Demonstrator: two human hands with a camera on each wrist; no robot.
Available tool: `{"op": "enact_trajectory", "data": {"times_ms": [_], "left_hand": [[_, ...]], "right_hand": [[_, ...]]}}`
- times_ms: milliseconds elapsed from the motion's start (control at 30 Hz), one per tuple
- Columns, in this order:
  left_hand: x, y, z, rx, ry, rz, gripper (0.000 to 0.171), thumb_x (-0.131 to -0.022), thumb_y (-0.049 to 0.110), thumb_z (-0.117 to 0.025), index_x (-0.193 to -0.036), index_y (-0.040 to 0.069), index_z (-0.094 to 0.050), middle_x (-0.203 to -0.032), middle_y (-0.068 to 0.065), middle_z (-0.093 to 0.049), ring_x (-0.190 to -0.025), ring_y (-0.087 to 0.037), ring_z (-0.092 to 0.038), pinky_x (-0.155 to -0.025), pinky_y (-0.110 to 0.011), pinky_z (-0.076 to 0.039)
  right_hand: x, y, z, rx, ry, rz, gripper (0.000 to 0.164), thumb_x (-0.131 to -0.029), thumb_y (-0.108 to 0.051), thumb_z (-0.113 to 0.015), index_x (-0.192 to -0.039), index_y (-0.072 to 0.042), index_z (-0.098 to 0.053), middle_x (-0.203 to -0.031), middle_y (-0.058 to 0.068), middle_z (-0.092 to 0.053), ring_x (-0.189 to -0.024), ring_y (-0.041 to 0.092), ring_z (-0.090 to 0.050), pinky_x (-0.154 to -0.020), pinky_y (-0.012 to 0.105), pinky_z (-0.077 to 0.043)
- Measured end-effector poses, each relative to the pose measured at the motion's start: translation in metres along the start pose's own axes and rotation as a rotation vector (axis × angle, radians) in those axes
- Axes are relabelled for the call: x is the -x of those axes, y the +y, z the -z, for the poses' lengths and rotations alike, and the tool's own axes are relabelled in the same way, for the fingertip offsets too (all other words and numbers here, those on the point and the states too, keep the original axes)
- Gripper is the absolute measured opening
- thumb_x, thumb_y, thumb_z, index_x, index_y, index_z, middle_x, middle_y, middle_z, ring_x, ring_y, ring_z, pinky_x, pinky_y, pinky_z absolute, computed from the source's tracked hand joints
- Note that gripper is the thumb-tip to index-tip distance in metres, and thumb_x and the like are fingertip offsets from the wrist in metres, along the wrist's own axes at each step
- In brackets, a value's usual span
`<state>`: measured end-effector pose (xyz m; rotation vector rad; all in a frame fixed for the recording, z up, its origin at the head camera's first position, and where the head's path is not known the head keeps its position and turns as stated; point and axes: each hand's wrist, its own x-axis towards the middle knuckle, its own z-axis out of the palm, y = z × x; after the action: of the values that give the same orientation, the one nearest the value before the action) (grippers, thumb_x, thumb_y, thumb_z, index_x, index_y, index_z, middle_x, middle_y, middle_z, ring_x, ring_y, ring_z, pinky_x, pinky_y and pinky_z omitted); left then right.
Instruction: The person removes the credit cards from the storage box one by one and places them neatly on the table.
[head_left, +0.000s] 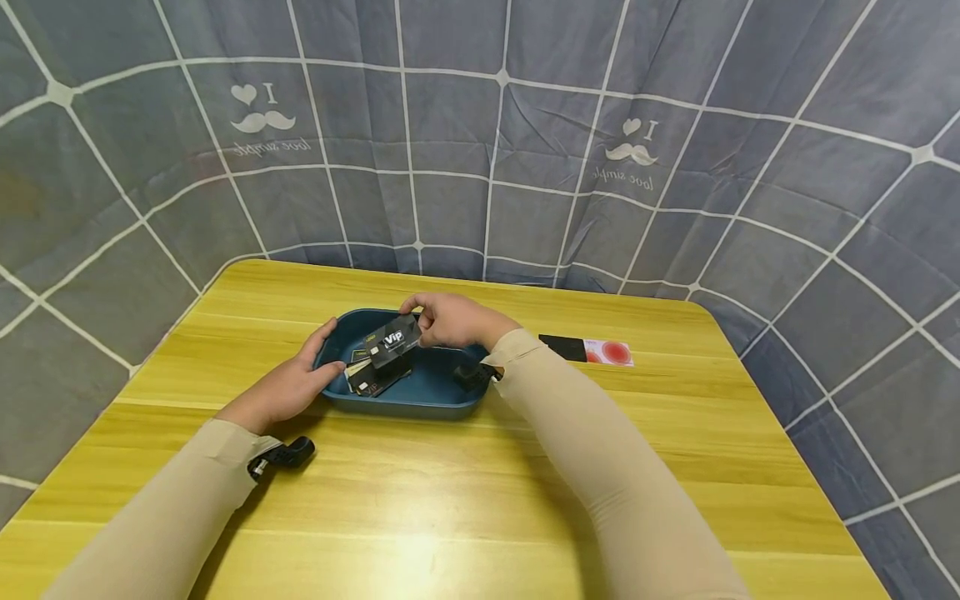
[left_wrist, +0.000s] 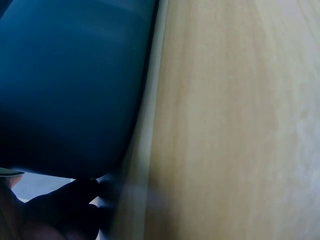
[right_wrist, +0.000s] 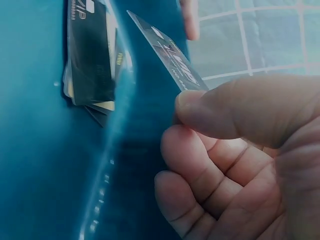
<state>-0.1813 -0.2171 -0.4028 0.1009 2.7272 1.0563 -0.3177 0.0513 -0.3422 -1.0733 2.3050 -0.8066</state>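
Observation:
A dark blue plastic basin (head_left: 420,408) sits on the table. My left hand (head_left: 296,385) grips its left end, thumb at the front rim and fingers along the outer side. Between thumb and fingers, my right hand (head_left: 457,321) pinches a black VIP card (head_left: 393,340), held tilted above the basin. In the right wrist view the card (right_wrist: 167,52) points away from the thumb tip. Beneath it, a loose stack of cards (right_wrist: 92,55) lies on the basin's bottom, a black one on top and pale edges showing under it.
Right of the basin, a black card (head_left: 564,347) and a white-and-red card (head_left: 609,352) lie on the wooden table (head_left: 420,508), partly behind the right forearm. A grey checked curtain (head_left: 450,125) hangs behind and around the table. Each wrist carries a small black camera (head_left: 292,452).

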Motion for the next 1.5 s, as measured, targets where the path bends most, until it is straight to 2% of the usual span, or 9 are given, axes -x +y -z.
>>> {"op": "enact_trajectory", "data": {"times_ms": [200,433,667,833,967,1133,1267,1367,1500], "left_hand": [[0.000,0.002,0.001,-0.007,0.003,-0.008,0.083,-0.112,0.050,-0.040,-0.169,0.028,0.014,-0.173,-0.033,-0.008,-0.146,-0.065,-0.033,-0.114,-0.079,-0.031],[-0.001,0.002,0.001,-0.003,-0.006,-0.012,0.083,-0.112,0.050,-0.040,-0.169,0.028,0.015,-0.173,-0.032,-0.006,-0.148,-0.065,-0.029,-0.115,-0.080,-0.029],[0.000,-0.001,0.002,0.020,-0.022,-0.011,0.083,-0.112,0.052,-0.040,-0.168,0.031,0.017,-0.174,-0.031,-0.002,-0.150,-0.065,-0.023,-0.115,-0.081,-0.025],[0.002,-0.001,0.002,0.030,-0.026,-0.015,0.083,-0.112,0.051,-0.041,-0.169,0.030,0.016,-0.174,-0.031,-0.001,-0.151,-0.065,-0.022,-0.116,-0.081,-0.024],[0.001,0.000,0.001,0.033,-0.028,-0.017,0.083,-0.112,0.051,-0.041,-0.169,0.030,0.016,-0.174,-0.031,-0.002,-0.150,-0.065,-0.023,-0.115,-0.081,-0.025],[0.000,-0.002,0.000,0.029,-0.032,-0.016,0.083,-0.112,0.052,-0.040,-0.168,0.032,0.017,-0.174,-0.031,-0.002,-0.151,-0.065,-0.021,-0.116,-0.081,-0.023],[0.000,-0.003,0.001,0.021,-0.032,-0.010,0.083,-0.112,0.053,-0.040,-0.168,0.033,0.017,-0.173,-0.032,-0.003,-0.151,-0.065,-0.020,-0.115,-0.082,-0.023],[0.000,-0.002,0.002,0.022,-0.031,-0.011,0.083,-0.111,0.053,-0.040,-0.168,0.034,0.017,-0.173,-0.032,-0.003,-0.151,-0.065,-0.020,-0.116,-0.082,-0.023],[0.001,-0.002,0.004,0.020,-0.033,-0.010,0.083,-0.112,0.053,-0.040,-0.168,0.033,0.018,-0.174,-0.031,-0.001,-0.150,-0.066,-0.020,-0.115,-0.082,-0.023]], "right_hand": [[0.015,0.001,0.016,-0.024,0.059,0.010,0.057,-0.095,-0.002,-0.072,-0.149,-0.006,-0.053,-0.077,0.001,-0.055,-0.065,0.016,-0.046,-0.067,0.026,-0.042],[0.036,0.010,0.032,-0.070,0.117,-0.018,0.059,-0.095,-0.003,-0.072,-0.150,-0.006,-0.053,-0.082,0.004,-0.060,-0.071,0.018,-0.049,-0.072,0.029,-0.045],[0.058,0.023,0.045,-0.102,0.170,-0.029,0.060,-0.094,-0.001,-0.071,-0.151,-0.004,-0.051,-0.085,0.006,-0.061,-0.071,0.019,-0.047,-0.066,0.030,-0.040],[0.077,0.033,0.053,-0.173,0.194,-0.044,0.059,-0.093,0.004,-0.069,-0.148,-0.004,-0.051,-0.086,0.007,-0.059,-0.073,0.020,-0.046,-0.066,0.028,-0.040],[0.096,0.046,0.062,-0.235,0.225,-0.059,0.058,-0.092,0.007,-0.068,-0.147,-0.002,-0.050,-0.086,0.007,-0.058,-0.077,0.019,-0.049,-0.070,0.028,-0.043],[0.127,0.070,0.077,-0.218,0.271,-0.108,0.057,-0.096,0.002,-0.068,-0.149,-0.005,-0.050,-0.086,0.006,-0.056,-0.070,0.016,-0.044,-0.073,0.030,-0.045],[0.153,0.097,0.088,-0.202,0.321,-0.162,0.058,-0.096,0.002,-0.067,-0.150,-0.003,-0.049,-0.087,0.005,-0.056,-0.064,0.014,-0.040,-0.066,0.029,-0.043],[0.174,0.117,0.097,-0.194,0.358,-0.215,0.060,-0.095,0.003,-0.067,-0.152,-0.001,-0.047,-0.090,0.005,-0.056,-0.066,0.014,-0.042,-0.063,0.028,-0.043],[0.204,0.137,0.105,-0.206,0.389,-0.280,0.062,-0.095,0.003,-0.066,-0.154,0.001,-0.043,-0.093,0.007,-0.055,-0.076,0.016,-0.048,-0.069,0.026,-0.046]]}}
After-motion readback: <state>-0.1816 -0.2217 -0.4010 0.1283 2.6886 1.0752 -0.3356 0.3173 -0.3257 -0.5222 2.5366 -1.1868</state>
